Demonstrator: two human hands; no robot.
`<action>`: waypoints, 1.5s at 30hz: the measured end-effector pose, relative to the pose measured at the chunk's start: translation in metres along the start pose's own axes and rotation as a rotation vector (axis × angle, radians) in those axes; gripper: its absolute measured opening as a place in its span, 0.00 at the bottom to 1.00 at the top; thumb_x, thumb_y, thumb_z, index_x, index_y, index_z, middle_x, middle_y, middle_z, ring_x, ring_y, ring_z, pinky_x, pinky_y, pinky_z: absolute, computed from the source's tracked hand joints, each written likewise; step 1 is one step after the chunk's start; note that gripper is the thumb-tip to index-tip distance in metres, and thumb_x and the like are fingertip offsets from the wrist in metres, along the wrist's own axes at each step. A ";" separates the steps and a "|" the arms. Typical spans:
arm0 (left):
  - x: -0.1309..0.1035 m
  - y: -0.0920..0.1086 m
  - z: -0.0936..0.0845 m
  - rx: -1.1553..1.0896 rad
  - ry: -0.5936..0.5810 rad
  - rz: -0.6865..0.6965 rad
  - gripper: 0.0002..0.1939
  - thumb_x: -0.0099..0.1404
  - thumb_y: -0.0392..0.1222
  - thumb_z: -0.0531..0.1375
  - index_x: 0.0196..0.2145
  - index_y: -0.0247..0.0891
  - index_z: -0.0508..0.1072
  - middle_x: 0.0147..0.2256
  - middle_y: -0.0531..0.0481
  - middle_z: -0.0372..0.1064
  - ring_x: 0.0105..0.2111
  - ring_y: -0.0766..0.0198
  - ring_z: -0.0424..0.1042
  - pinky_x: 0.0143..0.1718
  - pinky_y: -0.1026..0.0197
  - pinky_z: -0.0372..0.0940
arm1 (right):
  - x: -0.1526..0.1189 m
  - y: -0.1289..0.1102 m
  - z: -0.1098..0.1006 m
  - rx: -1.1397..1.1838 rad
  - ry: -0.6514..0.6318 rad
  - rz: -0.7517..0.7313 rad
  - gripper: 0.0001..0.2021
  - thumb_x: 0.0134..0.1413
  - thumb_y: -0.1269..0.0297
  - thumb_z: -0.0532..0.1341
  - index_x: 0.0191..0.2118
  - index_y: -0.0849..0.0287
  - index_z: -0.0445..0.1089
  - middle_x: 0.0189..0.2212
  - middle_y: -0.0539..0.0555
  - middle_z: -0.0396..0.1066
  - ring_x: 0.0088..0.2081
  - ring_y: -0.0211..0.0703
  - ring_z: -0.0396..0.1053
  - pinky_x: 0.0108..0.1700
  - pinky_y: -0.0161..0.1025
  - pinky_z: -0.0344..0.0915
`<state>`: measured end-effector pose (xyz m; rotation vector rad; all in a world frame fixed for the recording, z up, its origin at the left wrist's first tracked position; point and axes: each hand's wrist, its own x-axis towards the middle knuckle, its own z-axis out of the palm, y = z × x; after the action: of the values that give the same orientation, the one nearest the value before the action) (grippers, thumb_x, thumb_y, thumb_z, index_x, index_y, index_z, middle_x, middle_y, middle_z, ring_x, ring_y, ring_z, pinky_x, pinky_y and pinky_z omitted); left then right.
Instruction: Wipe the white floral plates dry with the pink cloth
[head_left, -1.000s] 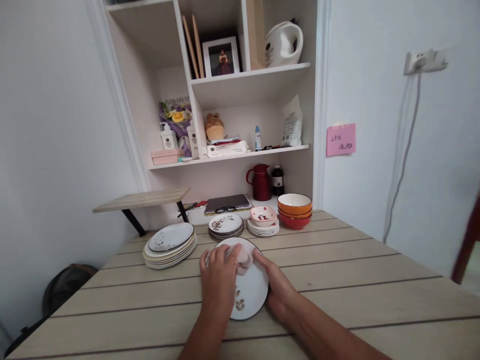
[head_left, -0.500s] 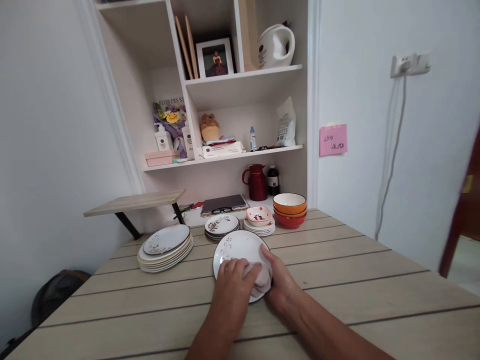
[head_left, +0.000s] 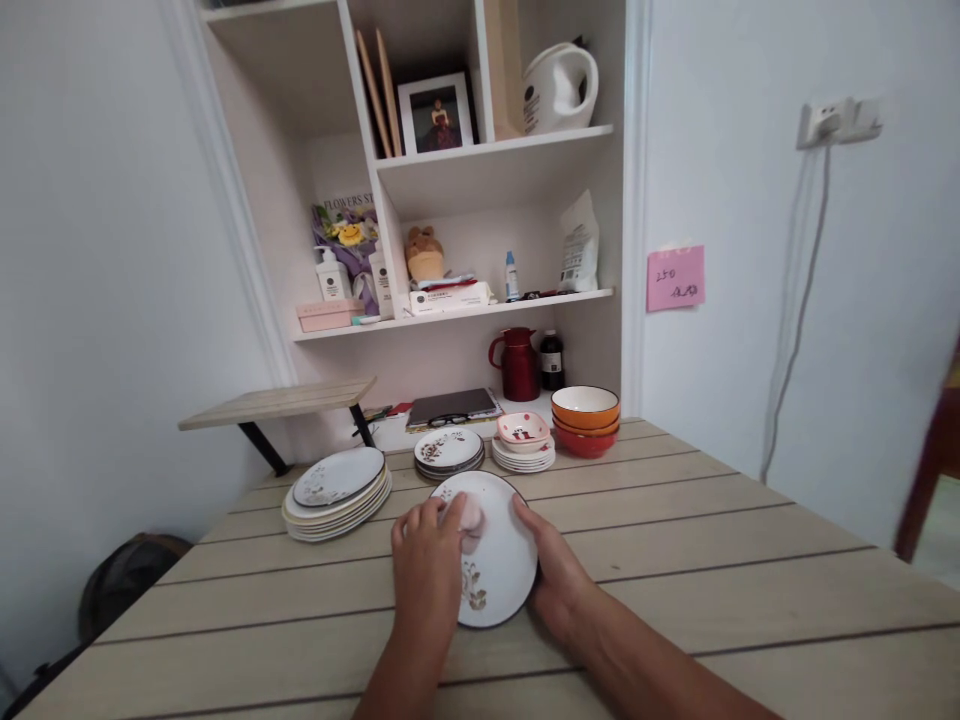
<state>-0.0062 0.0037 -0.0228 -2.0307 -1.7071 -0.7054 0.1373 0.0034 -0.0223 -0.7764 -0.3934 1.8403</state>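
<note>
A white plate [head_left: 499, 550] with a dark rim and a brown floral print is tilted toward me above the table. My right hand [head_left: 559, 570] grips its right edge, thumb on the face and fingers behind. Against the plate's upper left, my left hand [head_left: 431, 550] presses a crumpled pale pink cloth [head_left: 472, 520], its fingers closed around it. Behind the plate stands a stack of small floral plates [head_left: 448, 450]. To the left is a stack of larger plates [head_left: 337, 485], the top one floral with a dark rim.
Small white dishes [head_left: 523, 459] with a pink square bowl [head_left: 523, 430] on top stand beyond my right hand, beside stacked orange and red bowls [head_left: 586, 425]. A red jug [head_left: 519, 365] and a dark bottle [head_left: 552, 362] are behind. A small raised wooden shelf [head_left: 277, 402] stands at the left back.
My left hand has moved the cloth from the plate's right side to its upper left. The plate has turned, its floral print now showing at the lower left.
</note>
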 end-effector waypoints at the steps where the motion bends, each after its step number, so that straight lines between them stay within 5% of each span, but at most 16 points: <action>1: -0.001 0.001 0.002 0.004 -0.003 0.028 0.21 0.64 0.35 0.56 0.54 0.50 0.67 0.47 0.48 0.67 0.47 0.56 0.65 0.50 0.48 0.58 | 0.002 -0.001 -0.001 0.022 0.002 0.002 0.26 0.51 0.49 0.61 0.49 0.66 0.70 0.33 0.59 0.79 0.37 0.49 0.75 0.44 0.43 0.68; 10: -0.011 0.022 0.001 -0.114 -0.045 0.451 0.25 0.66 0.33 0.52 0.59 0.50 0.58 0.47 0.49 0.65 0.45 0.60 0.64 0.50 0.51 0.59 | 0.002 -0.005 -0.006 0.050 -0.111 0.034 0.27 0.53 0.48 0.58 0.48 0.69 0.69 0.35 0.63 0.78 0.38 0.52 0.75 0.45 0.45 0.67; 18: -0.002 0.009 0.002 -0.073 0.077 0.174 0.16 0.64 0.35 0.56 0.49 0.47 0.68 0.45 0.49 0.66 0.46 0.58 0.64 0.50 0.51 0.57 | -0.006 0.002 0.002 -0.116 -0.044 0.013 0.25 0.50 0.48 0.61 0.46 0.66 0.72 0.33 0.60 0.79 0.35 0.51 0.75 0.44 0.45 0.68; 24: 0.001 -0.002 -0.003 -0.011 0.033 -0.023 0.17 0.64 0.37 0.56 0.50 0.47 0.68 0.44 0.49 0.67 0.46 0.57 0.64 0.48 0.51 0.57 | -0.003 0.003 0.002 -0.097 -0.039 0.005 0.26 0.51 0.48 0.60 0.48 0.66 0.70 0.36 0.60 0.78 0.39 0.50 0.75 0.46 0.44 0.67; 28: 0.001 -0.001 -0.004 -0.033 -0.061 -0.002 0.14 0.65 0.37 0.55 0.49 0.46 0.69 0.42 0.49 0.68 0.45 0.56 0.65 0.48 0.50 0.56 | 0.004 0.001 -0.003 -0.013 -0.018 -0.005 0.27 0.52 0.48 0.59 0.50 0.64 0.69 0.36 0.60 0.78 0.39 0.50 0.75 0.46 0.44 0.67; 33: -0.004 0.013 -0.006 -0.146 -0.215 0.227 0.17 0.66 0.36 0.53 0.51 0.47 0.69 0.44 0.49 0.67 0.45 0.59 0.64 0.48 0.54 0.57 | 0.009 -0.006 -0.008 0.062 -0.018 -0.014 0.25 0.54 0.49 0.57 0.49 0.65 0.68 0.34 0.60 0.78 0.37 0.51 0.75 0.44 0.46 0.68; 37: -0.008 0.023 -0.004 -0.190 -0.230 0.355 0.19 0.67 0.35 0.51 0.54 0.49 0.66 0.46 0.50 0.67 0.45 0.59 0.64 0.49 0.55 0.57 | 0.007 -0.007 -0.007 0.060 -0.092 -0.002 0.24 0.55 0.49 0.56 0.48 0.66 0.69 0.34 0.61 0.78 0.36 0.50 0.75 0.42 0.45 0.68; 40: -0.006 0.022 -0.002 -0.141 -0.160 0.303 0.20 0.65 0.35 0.53 0.53 0.49 0.67 0.46 0.50 0.67 0.45 0.58 0.64 0.49 0.53 0.56 | 0.003 -0.002 -0.002 0.012 -0.097 -0.015 0.24 0.55 0.49 0.57 0.44 0.67 0.71 0.32 0.60 0.78 0.34 0.48 0.75 0.41 0.43 0.68; 45: 0.002 0.003 -0.004 -0.022 -0.023 0.026 0.19 0.64 0.35 0.56 0.52 0.48 0.67 0.43 0.49 0.67 0.44 0.57 0.64 0.48 0.52 0.55 | -0.001 0.006 0.003 -0.099 -0.054 -0.019 0.24 0.52 0.49 0.60 0.45 0.65 0.72 0.34 0.59 0.79 0.37 0.48 0.75 0.46 0.43 0.66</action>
<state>-0.0038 0.0027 -0.0181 -2.0802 -1.6889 -0.6985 0.1318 0.0006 -0.0235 -0.7887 -0.5284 1.8378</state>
